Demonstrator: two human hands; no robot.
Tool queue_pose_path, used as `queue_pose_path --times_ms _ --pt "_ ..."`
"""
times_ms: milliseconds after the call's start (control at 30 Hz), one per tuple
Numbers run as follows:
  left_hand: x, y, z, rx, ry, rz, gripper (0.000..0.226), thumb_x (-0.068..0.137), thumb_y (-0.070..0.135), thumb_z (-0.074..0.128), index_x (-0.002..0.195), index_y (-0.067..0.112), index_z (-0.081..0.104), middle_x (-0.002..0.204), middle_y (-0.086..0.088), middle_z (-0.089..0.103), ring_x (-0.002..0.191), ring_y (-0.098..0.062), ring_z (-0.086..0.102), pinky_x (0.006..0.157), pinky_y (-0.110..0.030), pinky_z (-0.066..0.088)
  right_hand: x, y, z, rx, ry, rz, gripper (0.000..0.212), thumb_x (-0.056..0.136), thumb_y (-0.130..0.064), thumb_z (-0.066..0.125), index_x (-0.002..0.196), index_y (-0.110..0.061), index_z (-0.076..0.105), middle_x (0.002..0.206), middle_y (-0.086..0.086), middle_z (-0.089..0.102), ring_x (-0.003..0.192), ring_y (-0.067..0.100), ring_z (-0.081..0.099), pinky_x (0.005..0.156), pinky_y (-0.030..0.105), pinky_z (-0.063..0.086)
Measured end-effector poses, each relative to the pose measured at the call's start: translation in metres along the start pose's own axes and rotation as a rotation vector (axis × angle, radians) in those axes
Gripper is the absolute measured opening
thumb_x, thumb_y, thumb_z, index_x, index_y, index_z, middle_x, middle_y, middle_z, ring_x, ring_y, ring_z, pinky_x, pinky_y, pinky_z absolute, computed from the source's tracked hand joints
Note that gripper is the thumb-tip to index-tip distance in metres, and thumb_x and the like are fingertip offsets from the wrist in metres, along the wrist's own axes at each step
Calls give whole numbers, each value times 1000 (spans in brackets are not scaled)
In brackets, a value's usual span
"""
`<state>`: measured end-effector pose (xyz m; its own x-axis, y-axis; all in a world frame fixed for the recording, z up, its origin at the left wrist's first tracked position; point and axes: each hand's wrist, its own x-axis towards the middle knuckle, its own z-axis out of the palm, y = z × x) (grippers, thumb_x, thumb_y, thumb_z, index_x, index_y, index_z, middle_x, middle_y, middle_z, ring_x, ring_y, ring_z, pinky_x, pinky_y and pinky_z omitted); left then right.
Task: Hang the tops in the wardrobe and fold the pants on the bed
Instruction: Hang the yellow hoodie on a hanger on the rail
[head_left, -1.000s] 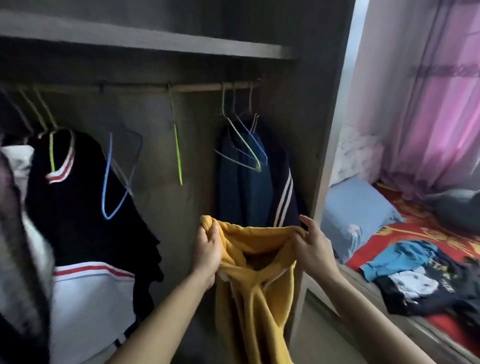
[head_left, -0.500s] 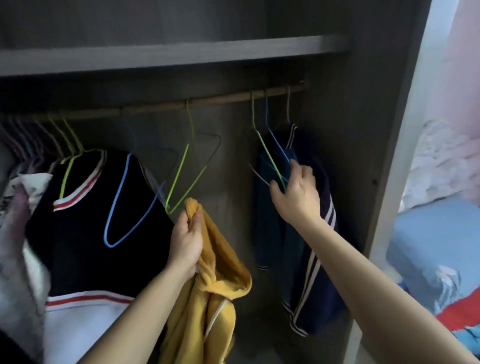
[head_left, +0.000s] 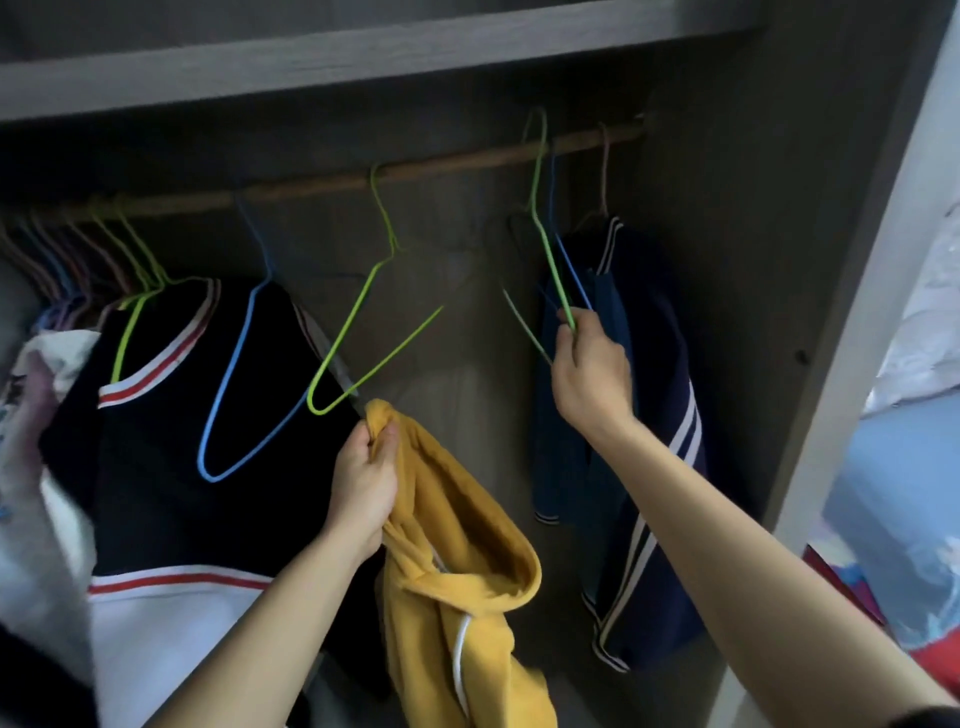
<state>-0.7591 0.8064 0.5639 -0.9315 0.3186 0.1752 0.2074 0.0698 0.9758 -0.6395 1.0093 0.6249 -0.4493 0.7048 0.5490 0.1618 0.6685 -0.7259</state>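
My left hand (head_left: 363, 483) grips a bunched edge of the yellow hooded top (head_left: 467, 571), which hangs from that fist low at the near centre of the wardrobe (head_left: 753, 260), below the rail (head_left: 457, 169). My right hand (head_left: 589, 374), farther right, pinches the lower corner of a green wire hanger (head_left: 545, 249) whose hook is up at the rail (whether it rests on it I cannot tell), just left of a hung navy striped jacket (head_left: 649, 415). Left of centre hang an empty green hanger (head_left: 363, 332), an empty blue hanger (head_left: 234, 374) and a black top (head_left: 156, 467)
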Motion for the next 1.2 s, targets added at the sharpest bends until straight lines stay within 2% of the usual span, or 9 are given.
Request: queue_pose_path --times_ms 200,300,400,533,667,767,933,1100,1200 --pt "1 -8 17 -51 -141 -44 21 98 43 51 106 28 64 101 -2 71 95 -20 68 92 -51 54 -103 41 2 66 13 -30 13 105 -24 41 114 -19 49 70 -7 59 52 10 55 46 33 43" --pt "-7 -13 21 -48 -237 -67 28 98 47 50 116 29 61 106 0 70 98 -19 67 94 -48 54 -149 47 -2 84 -22 37 6 104 -18 44 108 -19 49 68 -5 56 52 9 52 44 22 37" --pt "-18 -21 24 -42 -338 -110 34 99 49 46 124 28 57 113 1 67 102 -19 64 94 -44 53 -181 36 -8 73 24 50 7 104 -16 46 106 -20 51 68 -4 57 51 15 54 42 25 42" --pt "-33 -31 28 -84 -410 -161 31 97 51 49 119 29 54 112 1 64 104 -21 63 88 -40 55 -229 22 -17 56 113 25 11 104 -24 42 98 -32 47 65 -3 55 46 17 53 40 41 46" --pt "-48 -30 27 -110 -521 -205 79 70 76 66 127 23 52 116 -1 64 104 -22 63 91 -45 55 -269 19 -33 19 160 -5 14 94 -25 38 85 -23 48 62 -1 53 43 19 53 40 43 45" --pt "-57 -22 28 -119 -560 -241 103 56 74 78 140 25 44 132 0 58 117 -25 58 98 -46 51 -292 20 -48 -9 123 -10 21 90 -24 41 73 -16 50 55 -3 51 43 22 53 40 44 43" --pt "-57 -14 35 -43 -533 -190 54 92 29 67 142 21 46 132 -6 58 115 -27 59 97 -44 52 -308 19 -72 -29 28 58 34 89 -32 48 62 -13 55 52 5 55 43 23 53 43 47 44" --pt "-71 1 34 -109 -510 -234 63 80 48 76 133 22 53 118 -3 63 102 -25 63 87 -41 56 -307 22 -92 19 55 92 46 94 -34 55 60 -4 54 50 8 55 42 26 52 44 47 43" --pt "-80 7 35 -142 -512 -256 66 73 56 79 123 19 58 111 -3 67 98 -25 65 86 -43 57 -309 16 -101 116 55 111 44 92 -38 54 57 -12 54 48 6 56 40 27 53 41 48 46"
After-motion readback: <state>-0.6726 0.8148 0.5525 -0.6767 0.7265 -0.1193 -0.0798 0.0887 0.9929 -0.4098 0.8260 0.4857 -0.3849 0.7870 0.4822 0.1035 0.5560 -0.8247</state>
